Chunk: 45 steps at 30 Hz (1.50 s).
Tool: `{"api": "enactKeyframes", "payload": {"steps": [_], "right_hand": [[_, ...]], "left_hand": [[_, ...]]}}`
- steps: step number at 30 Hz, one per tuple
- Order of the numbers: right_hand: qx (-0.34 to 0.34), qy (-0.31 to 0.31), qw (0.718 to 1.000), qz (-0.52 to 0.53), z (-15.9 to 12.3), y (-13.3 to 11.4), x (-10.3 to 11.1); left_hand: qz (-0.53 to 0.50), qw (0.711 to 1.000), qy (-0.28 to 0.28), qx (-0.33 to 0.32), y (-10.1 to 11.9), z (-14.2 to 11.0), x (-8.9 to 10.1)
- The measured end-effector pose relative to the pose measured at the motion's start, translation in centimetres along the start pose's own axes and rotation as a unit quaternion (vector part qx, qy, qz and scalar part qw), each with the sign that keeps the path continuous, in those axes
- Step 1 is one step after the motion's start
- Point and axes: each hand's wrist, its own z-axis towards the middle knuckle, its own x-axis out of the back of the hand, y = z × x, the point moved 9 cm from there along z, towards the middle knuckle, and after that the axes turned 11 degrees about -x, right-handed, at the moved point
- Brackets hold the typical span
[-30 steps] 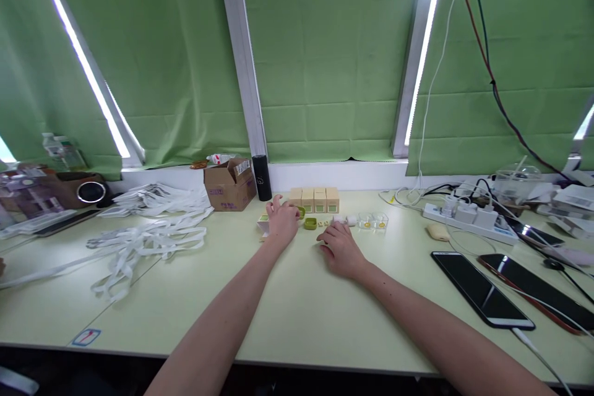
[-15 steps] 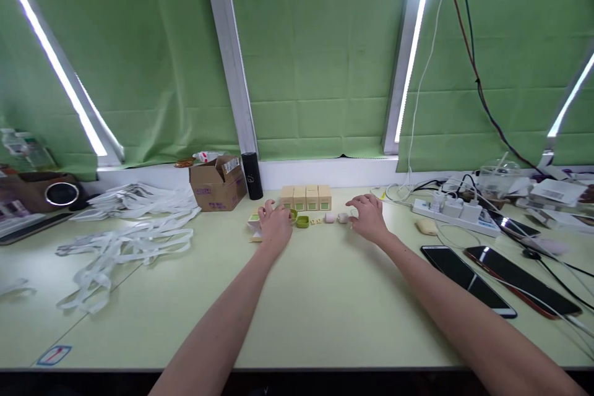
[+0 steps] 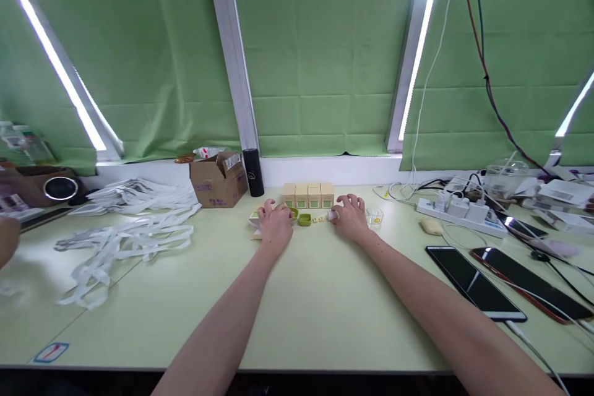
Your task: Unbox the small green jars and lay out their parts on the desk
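My left hand (image 3: 275, 224) rests knuckles-up on the table with its fingers curled. It lies between a small white and green item (image 3: 253, 217) and an open green case (image 3: 294, 215). What its fingers cover is hidden. My right hand (image 3: 349, 218) is curled over a small pink case (image 3: 332, 215), which shows only at the hand's left edge. A second green case (image 3: 304, 219) and some tiny yellow pieces (image 3: 318, 219) lie between my hands. Behind them stands a row of several beige boxes (image 3: 309, 195). A small clear box (image 3: 374, 217) sits just right of my right hand.
A cardboard box (image 3: 217, 181) and a black cylinder (image 3: 253, 172) stand at the back left, and white straps (image 3: 125, 236) are spread further left. A power strip (image 3: 459, 218), cables and two phones (image 3: 476, 284) lie on the right. Another person's hand (image 3: 7, 238) shows at the left edge.
My right hand has moved left from the clear box area onto the pink cases. The left hand has stayed put. Another person's hand has appeared at the left edge.
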Motion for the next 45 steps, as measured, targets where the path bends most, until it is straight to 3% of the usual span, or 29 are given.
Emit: {"api": "enactKeyframes", "payload": {"steps": [13, 18, 23, 33, 39, 45], "right_hand": [[-0.008, -0.006, 1.000, 0.019, -0.5, 0.4, 0.0], [0.033, 0.008, 0.999, 0.025, -0.5, -2.0, 1.0], [0.061, -0.011, 0.998, 0.020, -0.3, -4.8, 0.3], [0.043, 0.007, 0.999, 0.027, -0.4, -4.4, -0.1], [0.084, 0.003, 0.996, 0.040, -0.7, -6.4, -0.1], [0.078, 0.000, 0.997, 0.025, -0.2, -6.9, -0.8]], "left_hand": [[0.006, 1.000, -0.005, -0.003, 0.2, -0.1, -0.1], [0.001, 1.000, 0.000, -0.003, 0.3, -0.1, 0.0], [0.002, 1.000, 0.007, -0.009, 0.4, -0.3, 0.1], [0.007, 1.000, 0.009, -0.013, 0.5, -0.3, 0.3], [0.018, 1.000, 0.002, -0.013, 0.6, -0.4, 0.2], [0.019, 1.000, -0.005, -0.017, 0.4, -0.3, -0.4]]}}
